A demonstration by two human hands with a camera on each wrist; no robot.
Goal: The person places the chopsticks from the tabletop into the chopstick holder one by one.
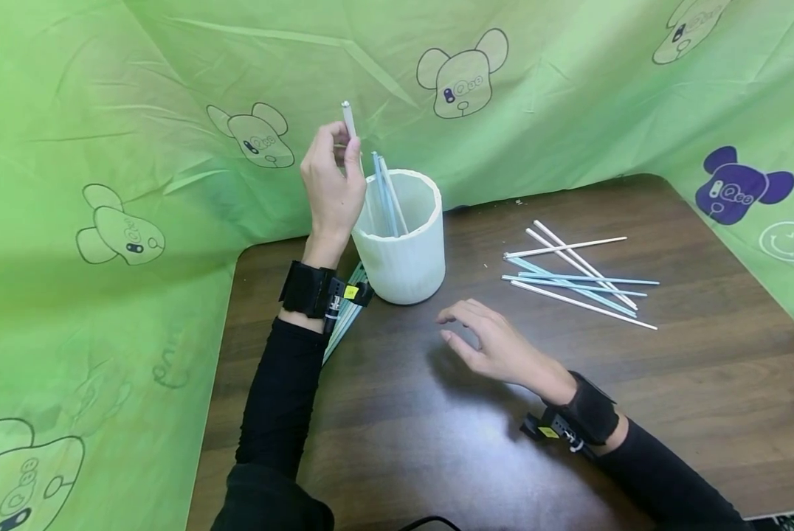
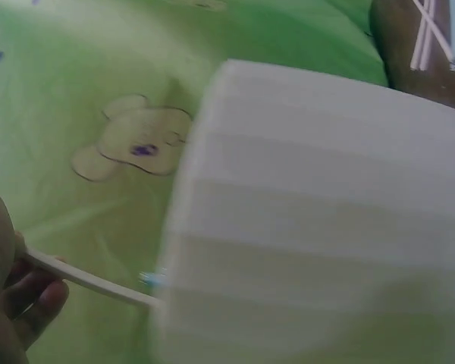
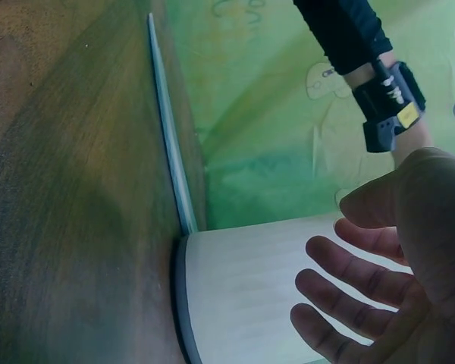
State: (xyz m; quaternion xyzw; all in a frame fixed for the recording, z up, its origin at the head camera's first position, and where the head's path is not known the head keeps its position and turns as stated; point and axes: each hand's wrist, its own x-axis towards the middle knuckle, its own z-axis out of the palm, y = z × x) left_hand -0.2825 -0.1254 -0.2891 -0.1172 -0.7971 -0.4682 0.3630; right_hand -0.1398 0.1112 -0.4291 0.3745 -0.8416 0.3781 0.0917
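My left hand is raised beside the rim of a white ribbed cup and pinches a white straw upright, its lower end down inside the cup. In the left wrist view the fingers hold that straw next to the cup wall. Several pale blue and white straws stand in the cup. My right hand hovers low over the table in front of the cup, fingers relaxed and holding nothing. In the right wrist view the spread fingers face the cup.
A loose pile of white and blue straws lies on the dark wooden table to the right. More straws lie under my left wrist, left of the cup. A green sheet with bear prints covers the wall and left side.
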